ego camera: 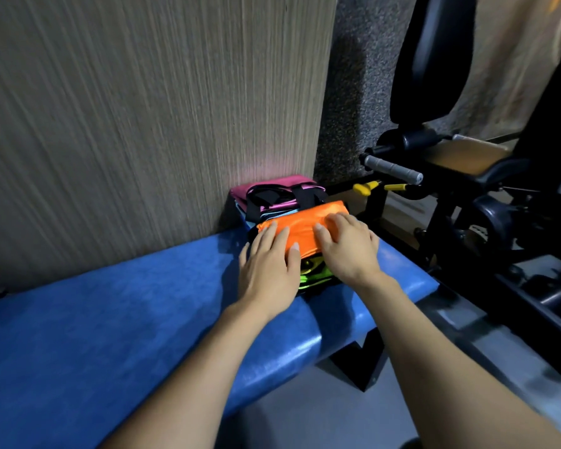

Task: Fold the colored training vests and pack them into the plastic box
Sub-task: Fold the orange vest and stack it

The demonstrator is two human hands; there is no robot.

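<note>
Blue bench: padded vinyl bench [110, 335] runs across the view, butted against a grey wood-grain wall panel [143, 108]; black gym machine with grey handgrip [392, 170] stands off to the right.
Vest pile: at the bench's far right corner, a pink folded vest with black straps [272, 189] sits against the panel, and light blue layers peek out beneath it.
Orange vest: shiny orange folded training vest [302, 226] lies on top of the nearer stack, long axis running left to right and tilted up to the right; neon green vest [314, 275] shows under it.
Left hand: left hand [269, 267] lies flat, fingers straight, pressing the orange vest's left end.
Right hand: right hand [347, 247] is flat too, fingers spread over the right end, gripping nothing.
Key relation: the vest sits directly under and just ahead of both palms, one hand per end, neither nearer.
Plastic box: can't make one out, possibly hidden under the stack.
Writing: none readable.
Next call: probably a final flattening press.
</note>
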